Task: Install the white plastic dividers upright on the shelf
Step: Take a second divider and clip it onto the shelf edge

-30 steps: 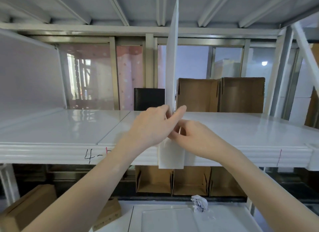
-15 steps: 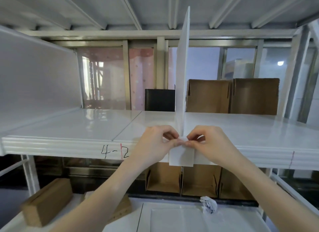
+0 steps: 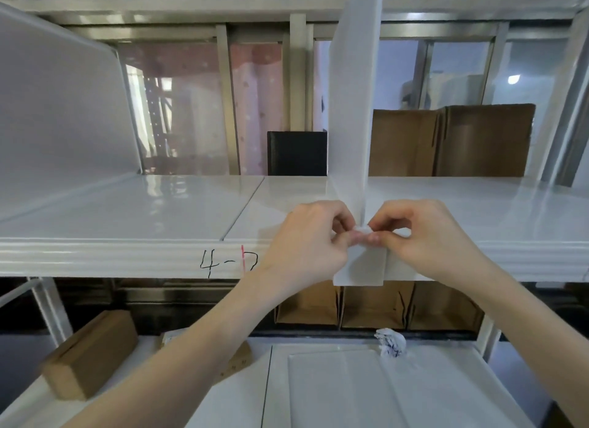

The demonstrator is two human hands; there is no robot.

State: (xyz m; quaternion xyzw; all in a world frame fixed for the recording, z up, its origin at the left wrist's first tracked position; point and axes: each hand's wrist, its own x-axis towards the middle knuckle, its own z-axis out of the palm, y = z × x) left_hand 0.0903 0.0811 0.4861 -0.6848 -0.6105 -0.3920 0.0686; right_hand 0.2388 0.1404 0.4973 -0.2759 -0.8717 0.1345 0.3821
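A white plastic divider [image 3: 352, 102] stands upright on the glossy white shelf [image 3: 143, 211], reaching up to the shelf above. Its folded front flap [image 3: 363, 268] hangs down over the shelf's front lip. My left hand [image 3: 314, 239] and my right hand [image 3: 427, 236] meet at the foot of the divider, fingertips pinched on a small white tab [image 3: 363, 230] where the flap bends. A second white divider [image 3: 60, 109] stands at the far left of the shelf.
Brown cardboard boxes [image 3: 452, 141] and a black box [image 3: 296, 153] stand behind the shelf. "4-" is handwritten on the lip [image 3: 223, 262]. Below lie cardboard boxes [image 3: 89, 354], open cartons [image 3: 376, 306], white sheets [image 3: 382, 392] and crumpled paper [image 3: 390, 343].
My view has moved closer and slightly left. Both hands dropped from the divider's lower edge to the shelf lip and now pinch the tab at the flap's fold.
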